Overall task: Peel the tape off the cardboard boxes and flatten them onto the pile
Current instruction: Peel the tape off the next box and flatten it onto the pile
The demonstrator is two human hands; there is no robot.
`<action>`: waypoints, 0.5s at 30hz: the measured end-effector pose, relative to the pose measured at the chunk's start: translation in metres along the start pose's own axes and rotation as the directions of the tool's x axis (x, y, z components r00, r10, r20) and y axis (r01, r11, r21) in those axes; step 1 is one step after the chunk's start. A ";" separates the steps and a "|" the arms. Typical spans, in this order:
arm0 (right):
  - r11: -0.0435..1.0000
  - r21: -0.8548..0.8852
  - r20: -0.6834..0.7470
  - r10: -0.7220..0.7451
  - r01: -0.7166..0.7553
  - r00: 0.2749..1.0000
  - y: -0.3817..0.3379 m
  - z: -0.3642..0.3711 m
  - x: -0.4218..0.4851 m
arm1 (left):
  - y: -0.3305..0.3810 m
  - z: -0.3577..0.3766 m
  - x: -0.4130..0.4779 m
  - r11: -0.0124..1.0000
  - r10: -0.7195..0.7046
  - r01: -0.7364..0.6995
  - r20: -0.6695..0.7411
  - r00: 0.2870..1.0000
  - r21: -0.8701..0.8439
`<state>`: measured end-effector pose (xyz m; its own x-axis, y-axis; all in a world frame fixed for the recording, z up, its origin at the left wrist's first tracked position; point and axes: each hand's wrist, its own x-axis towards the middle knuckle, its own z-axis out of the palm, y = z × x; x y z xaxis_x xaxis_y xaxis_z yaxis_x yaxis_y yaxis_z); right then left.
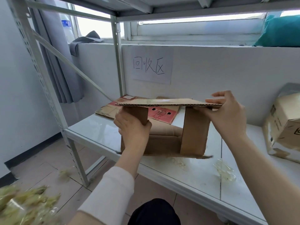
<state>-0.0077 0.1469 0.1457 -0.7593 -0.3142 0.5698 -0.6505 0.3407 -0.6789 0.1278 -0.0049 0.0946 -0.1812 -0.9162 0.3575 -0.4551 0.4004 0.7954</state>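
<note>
Holding the box [164, 140] on the shelf [97, 132], open side toward me, long axis left-right. Left hand [133, 129] grips its left flap; right hand [227, 111] pinches the top panel's right end. I judge the pile [162, 113] lies just behind, nearer the left hand. Another box [284, 124] stands well to the right.
</note>
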 end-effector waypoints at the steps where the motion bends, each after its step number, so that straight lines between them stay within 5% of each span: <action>1: 0.997 0.071 -0.020 0.028 -0.027 0.999 0.002 0.003 -0.003 | -0.001 -0.006 0.000 0.993 0.022 -0.023 -0.013 1.000 -0.120; 5: 0.893 0.409 -0.020 0.212 -0.185 0.977 0.015 0.022 -0.021 | -0.005 -0.035 -0.002 0.927 0.075 -0.054 0.043 0.996 -0.370; 8: 0.931 0.231 0.102 0.265 -0.282 0.959 0.024 0.042 -0.040 | -0.008 -0.046 0.000 0.914 0.123 -0.087 0.066 0.990 -0.397; 11: 0.968 0.124 0.136 0.202 -0.219 0.970 0.026 0.052 -0.051 | -0.009 -0.051 0.004 0.893 0.085 -0.042 0.077 0.993 -0.448; 15: 0.838 0.475 0.189 0.202 -0.270 0.961 0.028 0.036 -0.050 | -0.022 -0.056 0.016 0.813 -0.042 0.099 0.112 0.993 -0.574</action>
<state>0.0128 0.1405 0.0817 -0.8576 -0.4007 0.3225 -0.3308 -0.0505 -0.9423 0.1839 -0.0275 0.1105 -0.2585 -0.9284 0.2669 0.1123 0.2455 0.9629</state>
